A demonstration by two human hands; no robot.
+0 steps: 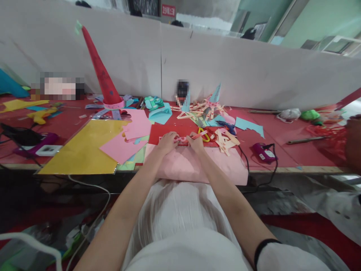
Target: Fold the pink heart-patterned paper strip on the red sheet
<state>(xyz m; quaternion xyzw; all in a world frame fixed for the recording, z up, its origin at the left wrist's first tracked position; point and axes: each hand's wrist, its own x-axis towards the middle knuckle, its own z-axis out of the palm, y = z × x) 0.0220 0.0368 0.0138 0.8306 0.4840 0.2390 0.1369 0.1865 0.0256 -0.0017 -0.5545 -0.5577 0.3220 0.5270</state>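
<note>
A narrow pink strip (182,139) is held at the centre of a red worktable (284,152) by two bare hands. Its near end is gripped by the bent fingers of the left hand (168,142), and it is pinched by the right hand (195,142), beyond which a free tip is left pointing toward 2 o'clock. The strip is not joined into a ring, so work on it is judged to be under way; its fine detail cannot be made out. Beneath the hands a red sheet (160,131) is laid, and at 6 o'clock a pale pink sheet (197,163) is draped over the table edge. Just beside the right hand, at 2 o'clock, yellow-handled scissors (203,135) are placed, with loose pale strips (227,142) heaped past them, apparently unused. At 9 o'clock cut pink paper (124,147) and a yellow sheet (87,146) are spread. Farther out, a tall red cone (100,67) is stood at 10 o'clock, ringed at its base by a pink band (114,104); at 1 o'clock a light-blue cone (216,93) is similarly banded. Both are judged largely assembled, while the held strip is left unattached.
</note>
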